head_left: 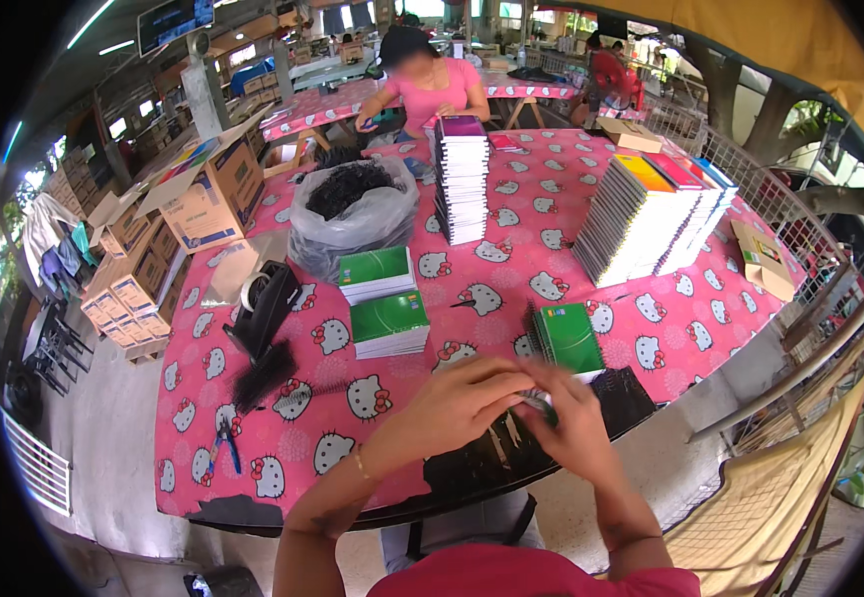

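My left hand [470, 400] and my right hand [573, 418] meet above the near edge of the table, fingers closed together. Between them shows a bit of something dark green and whitish, mostly covered by my fingers; its kind cannot be made out. The right fingers are a little blurred. Just beyond my right hand lies a green-covered spiral notebook [568, 337] with a black coil on its left side. Further left are two small stacks of green notebooks, one nearer [390, 316] and one farther [375, 267]. Loose black binding coils [265, 376] lie left of them.
Blue-handled pliers [225, 448] and a black tape dispenser [265, 308] lie on the left. A clear bag of black coils [352, 194], a tall notebook stack [462, 184] and several more stacks [631, 224] stand farther back. Across the table is a person in pink [442, 95]. Cartons [215, 194] stand left.
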A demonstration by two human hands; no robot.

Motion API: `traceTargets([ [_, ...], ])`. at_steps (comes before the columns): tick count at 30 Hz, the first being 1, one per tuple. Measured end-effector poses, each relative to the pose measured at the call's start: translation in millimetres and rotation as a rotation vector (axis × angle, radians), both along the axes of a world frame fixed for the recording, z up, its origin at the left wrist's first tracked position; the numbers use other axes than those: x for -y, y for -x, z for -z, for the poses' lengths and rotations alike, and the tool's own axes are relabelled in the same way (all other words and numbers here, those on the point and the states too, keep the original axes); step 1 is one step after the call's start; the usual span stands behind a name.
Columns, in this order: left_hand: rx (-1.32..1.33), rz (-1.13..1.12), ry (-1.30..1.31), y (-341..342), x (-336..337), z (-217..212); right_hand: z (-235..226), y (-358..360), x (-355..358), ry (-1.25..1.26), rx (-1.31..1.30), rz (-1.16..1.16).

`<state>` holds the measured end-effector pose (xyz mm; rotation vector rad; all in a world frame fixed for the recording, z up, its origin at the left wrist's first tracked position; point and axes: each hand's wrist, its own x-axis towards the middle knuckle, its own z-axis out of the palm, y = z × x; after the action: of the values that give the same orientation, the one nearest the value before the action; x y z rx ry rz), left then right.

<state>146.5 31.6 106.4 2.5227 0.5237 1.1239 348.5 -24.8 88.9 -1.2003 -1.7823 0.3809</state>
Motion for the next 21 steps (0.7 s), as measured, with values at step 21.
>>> traceTargets([
  [21, -0.155, -0.746, -0.349, 94, -52, 71, 36, -75, -52, -0.095, 0.487, -0.01],
])
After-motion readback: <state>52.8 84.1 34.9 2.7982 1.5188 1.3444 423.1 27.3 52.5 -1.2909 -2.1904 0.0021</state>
